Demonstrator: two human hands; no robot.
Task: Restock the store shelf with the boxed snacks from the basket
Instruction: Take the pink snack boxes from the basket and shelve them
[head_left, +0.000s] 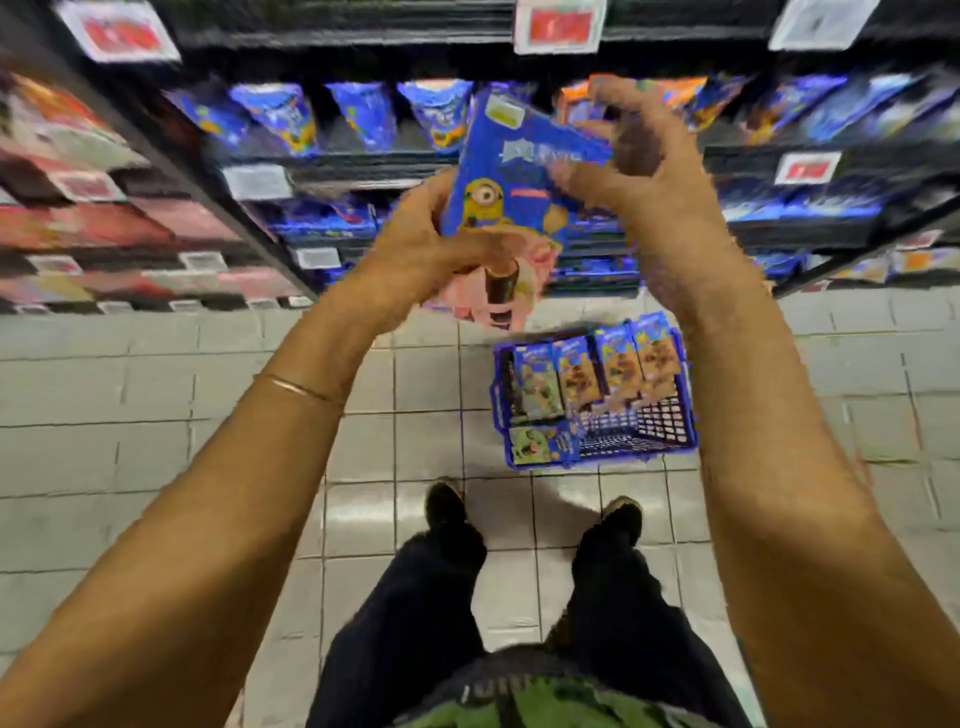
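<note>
I hold a blue snack box (511, 171) with a yellow cartoon figure up in front of the shelves. My left hand (415, 249) grips its lower left edge, together with a pink box (498, 296) below it. My right hand (644, 182) has curled fingers around the blue box's upper right corner. A blue wire basket (670, 431) stands on the floor beneath, with several upright snack boxes (597, 369) in its far half. The frame is blurred by motion.
Black store shelves (363, 156) carry blue snack bags on top and blue boxes lower down. Red and pink packs (104, 218) fill the left shelving. Price tags (558, 26) hang from shelf edges. My feet (447, 504) stand on grey floor tiles near the basket.
</note>
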